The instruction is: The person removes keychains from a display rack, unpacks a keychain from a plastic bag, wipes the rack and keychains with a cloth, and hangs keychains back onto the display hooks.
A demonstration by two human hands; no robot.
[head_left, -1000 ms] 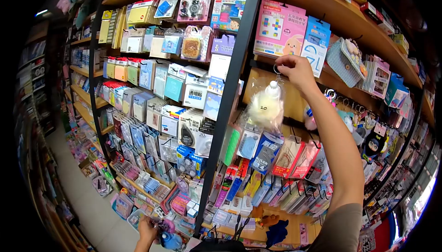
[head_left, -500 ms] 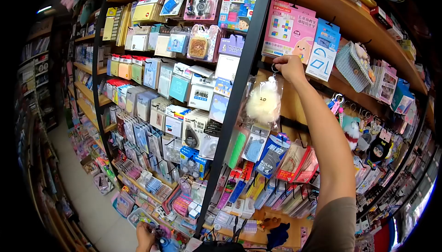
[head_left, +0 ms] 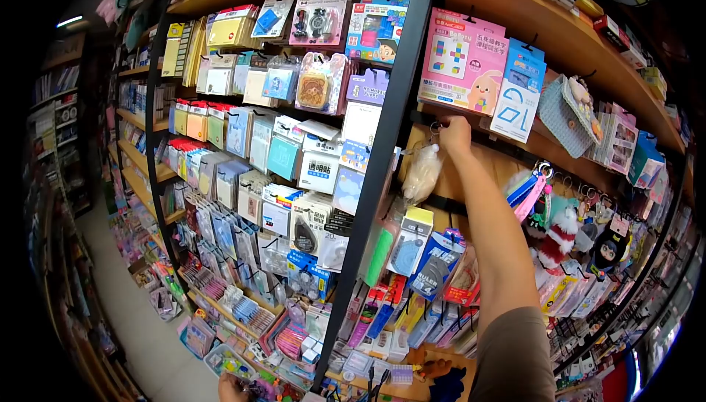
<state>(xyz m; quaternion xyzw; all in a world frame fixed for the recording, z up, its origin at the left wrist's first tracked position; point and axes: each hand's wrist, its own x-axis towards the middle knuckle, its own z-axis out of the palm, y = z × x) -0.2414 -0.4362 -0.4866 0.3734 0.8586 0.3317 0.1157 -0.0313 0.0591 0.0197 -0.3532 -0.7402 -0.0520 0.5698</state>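
My right hand [head_left: 454, 136] is raised to the rail below the upper row of packs, with its fingers closed on the metal ring of a keychain. From that ring hangs a cream fluffy pom-pom [head_left: 422, 174] in a clear bag, turned edge-on beside the black shelf post. At the bottom edge my left hand [head_left: 232, 389] is partly cut off, its fingers curled. Next to it is a bunch of small dark and coloured items [head_left: 263, 389] that I cannot make out clearly.
A pink boxed set [head_left: 463, 60] and a blue ruler pack [head_left: 518, 92] hang above my right hand. Further right, plush keychains [head_left: 562, 237] hang in a row. The black post [head_left: 375, 181] splits this bay from the stationery rack [head_left: 250, 126]. An aisle floor [head_left: 136, 284] runs at left.
The bagged pom-pom has turned from facing me to edge-on, and my right hand has moved slightly down. The view has shifted a little. My left hand sits lower, less of it showing.
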